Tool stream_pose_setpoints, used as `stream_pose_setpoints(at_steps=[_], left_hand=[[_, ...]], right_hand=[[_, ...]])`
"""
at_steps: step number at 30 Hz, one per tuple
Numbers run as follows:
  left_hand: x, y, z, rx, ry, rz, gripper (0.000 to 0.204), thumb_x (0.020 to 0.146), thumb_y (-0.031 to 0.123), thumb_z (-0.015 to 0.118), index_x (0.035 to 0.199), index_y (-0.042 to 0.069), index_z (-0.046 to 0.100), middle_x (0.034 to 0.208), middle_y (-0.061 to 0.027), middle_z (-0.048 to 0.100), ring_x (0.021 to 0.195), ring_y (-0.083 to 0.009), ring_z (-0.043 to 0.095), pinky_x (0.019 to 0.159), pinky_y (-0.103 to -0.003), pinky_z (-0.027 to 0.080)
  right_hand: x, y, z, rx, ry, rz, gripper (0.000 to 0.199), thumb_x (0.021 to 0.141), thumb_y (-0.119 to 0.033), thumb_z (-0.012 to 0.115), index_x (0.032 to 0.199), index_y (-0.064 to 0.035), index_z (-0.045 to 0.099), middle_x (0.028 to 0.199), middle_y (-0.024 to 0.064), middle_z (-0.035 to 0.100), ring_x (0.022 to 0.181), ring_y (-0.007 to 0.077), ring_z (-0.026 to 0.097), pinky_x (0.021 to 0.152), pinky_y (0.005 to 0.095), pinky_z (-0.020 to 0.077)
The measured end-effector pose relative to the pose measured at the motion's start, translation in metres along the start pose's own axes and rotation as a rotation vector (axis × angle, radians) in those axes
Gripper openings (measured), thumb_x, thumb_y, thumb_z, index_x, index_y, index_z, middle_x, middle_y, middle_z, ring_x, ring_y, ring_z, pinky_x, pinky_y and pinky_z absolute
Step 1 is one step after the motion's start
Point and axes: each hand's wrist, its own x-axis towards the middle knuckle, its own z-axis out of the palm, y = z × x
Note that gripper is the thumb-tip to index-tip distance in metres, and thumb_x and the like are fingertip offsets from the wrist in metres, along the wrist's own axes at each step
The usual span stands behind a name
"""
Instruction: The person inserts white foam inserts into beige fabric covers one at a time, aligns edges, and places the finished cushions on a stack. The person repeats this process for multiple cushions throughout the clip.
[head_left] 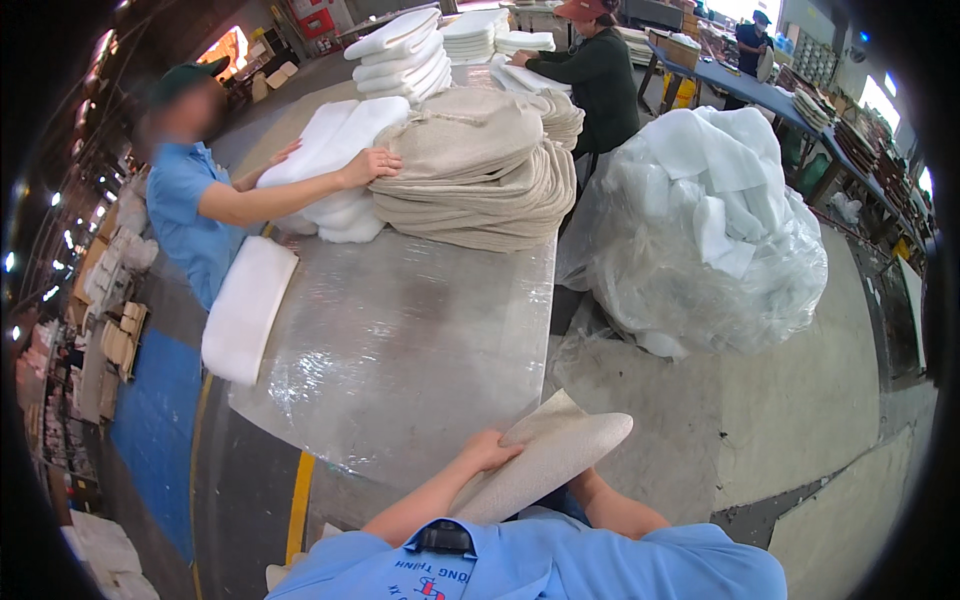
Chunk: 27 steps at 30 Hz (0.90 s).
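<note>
A beige woven fabric piece (pixel 560 450) is held close to my body, just past the near end of the table. Its right end is rounded and a pointed flap stands up at its far edge. My left hand (pixel 490 452) grips the fabric near its left edge, fingers closed over it. Behind the fabric's right side, my right hand (pixel 584 482) shows only around the wrist; its fingers are hidden. Farther off, a tall pile of similar beige fabric pieces (pixel 480 190) lies on the plastic-covered table (pixel 400 330).
White padding sheets (pixel 340 140) are stacked beside the beige pile, and one folded pad (pixel 250 310) overhangs the table's left edge. A co-worker (pixel 190 200) in blue touches the piles. Another person (pixel 600 80) works beyond. A large plastic bag of white padding (pixel 710 230) stands right.
</note>
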Motion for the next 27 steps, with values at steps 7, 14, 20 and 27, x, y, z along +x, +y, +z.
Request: stream_pose_setpoints(at_steps=[7,14,20,27], left_hand=[[-0.032,-0.016,0.011,0.006,0.371,-0.058,0.041,0.106,0.045,0.052,0.109,0.008,0.069,0.098,-0.0246,0.074,0.094,-0.0471,0.071,0.081,-0.058,0.054],[-0.02,-0.026,0.029,0.024,0.538,-0.083,0.035,0.109,0.043,0.047,0.103,0.012,0.063,0.084,-0.0225,0.073,0.08,-0.0492,0.07,0.072,-0.06,0.052],[-0.022,-0.025,0.029,0.071,0.573,-0.093,0.035,0.109,0.044,0.047,0.104,0.012,0.061,0.083,-0.0214,0.073,0.078,-0.0484,0.07,0.069,-0.061,0.052],[-0.044,-0.031,-0.003,-0.129,0.646,0.179,0.032,0.105,0.036,0.061,0.121,0.009,0.068,0.099,-0.0191,0.075,0.102,-0.0399,0.072,0.089,-0.049,0.055]], right_hand=[[-0.017,0.018,0.015,0.044,0.02,0.018,0.053,0.109,-0.052,0.049,0.137,-0.0094,0.063,0.13,0.0083,0.07,0.123,0.0246,0.064,0.105,0.0399,0.0485],[-0.017,0.036,0.034,0.033,0.022,0.099,0.054,0.109,-0.053,0.049,0.136,-0.0088,0.064,0.128,0.0084,0.071,0.122,0.0244,0.065,0.104,0.0399,0.049],[-0.009,0.037,0.025,0.072,0.024,0.14,0.055,0.109,-0.054,0.049,0.134,-0.0084,0.064,0.126,0.0084,0.072,0.121,0.0242,0.065,0.103,0.0399,0.0494],[-0.014,-0.005,-0.013,0.378,0.226,0.187,0.056,0.109,-0.055,0.049,0.133,-0.0079,0.065,0.124,0.0085,0.072,0.119,0.024,0.066,0.102,0.0399,0.0498]])
